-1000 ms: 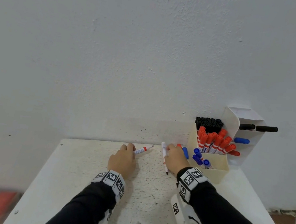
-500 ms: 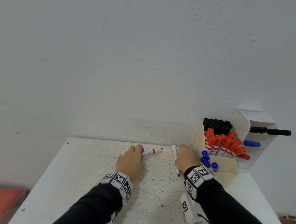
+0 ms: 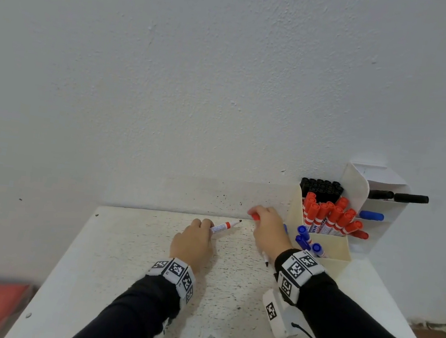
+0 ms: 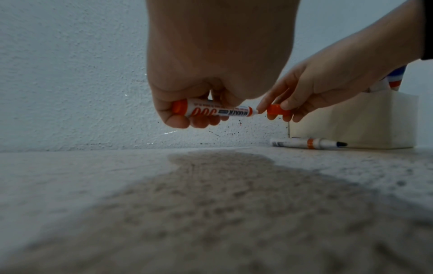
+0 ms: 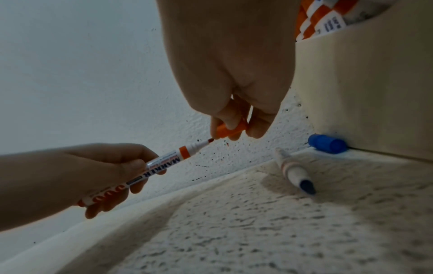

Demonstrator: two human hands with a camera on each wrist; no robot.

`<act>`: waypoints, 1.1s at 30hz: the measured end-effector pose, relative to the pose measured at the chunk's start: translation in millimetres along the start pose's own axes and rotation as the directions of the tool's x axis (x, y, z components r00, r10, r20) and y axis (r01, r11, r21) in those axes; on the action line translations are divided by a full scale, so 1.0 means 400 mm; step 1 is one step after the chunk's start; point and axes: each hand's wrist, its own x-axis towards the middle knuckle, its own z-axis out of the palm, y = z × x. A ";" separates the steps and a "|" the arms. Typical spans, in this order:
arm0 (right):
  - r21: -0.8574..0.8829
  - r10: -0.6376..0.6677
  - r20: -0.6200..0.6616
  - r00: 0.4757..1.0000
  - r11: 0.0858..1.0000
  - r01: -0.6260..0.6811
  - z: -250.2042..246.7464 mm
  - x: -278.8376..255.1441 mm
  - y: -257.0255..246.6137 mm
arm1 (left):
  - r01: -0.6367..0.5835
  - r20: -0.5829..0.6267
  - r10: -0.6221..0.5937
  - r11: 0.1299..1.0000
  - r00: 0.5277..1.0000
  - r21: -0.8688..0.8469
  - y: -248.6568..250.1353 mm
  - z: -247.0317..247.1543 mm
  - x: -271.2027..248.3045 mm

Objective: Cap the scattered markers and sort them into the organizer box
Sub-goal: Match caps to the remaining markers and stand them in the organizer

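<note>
A white wall (image 3: pixel 199 80) stands behind a speckled white table (image 3: pixel 116 282). The left hand (image 3: pixel 192 242) is held low over the table, fingers wrapped around an open red marker (image 3: pixel 224 226) that points at the right hand (image 3: pixel 269 230). The right hand pinches a red cap (image 5: pixel 230 130) just in front of the marker's tip, not yet on it. An open blue marker (image 5: pixel 295 173) lies on the table beside a loose blue cap (image 5: pixel 326 143). The organizer box (image 3: pixel 339 245) sits at the right by the wall, full of black, red and blue markers.
</note>
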 end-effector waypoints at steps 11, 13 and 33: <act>0.313 0.005 0.053 0.999 0.950 -0.021 0.011 -0.024 -0.011 | -0.123 -0.016 0.122 0.991 0.992 -0.055 0.000 -0.012 -0.004; 0.424 0.038 0.049 0.998 0.904 -0.055 0.008 -0.029 -0.013 | -0.126 -0.021 0.124 0.985 0.992 -0.122 -0.002 -0.022 -0.009; 0.440 -0.016 -0.239 0.971 0.890 0.123 -0.025 -0.084 -0.065 | -0.064 0.300 0.261 0.841 0.917 -0.537 0.062 -0.101 -0.005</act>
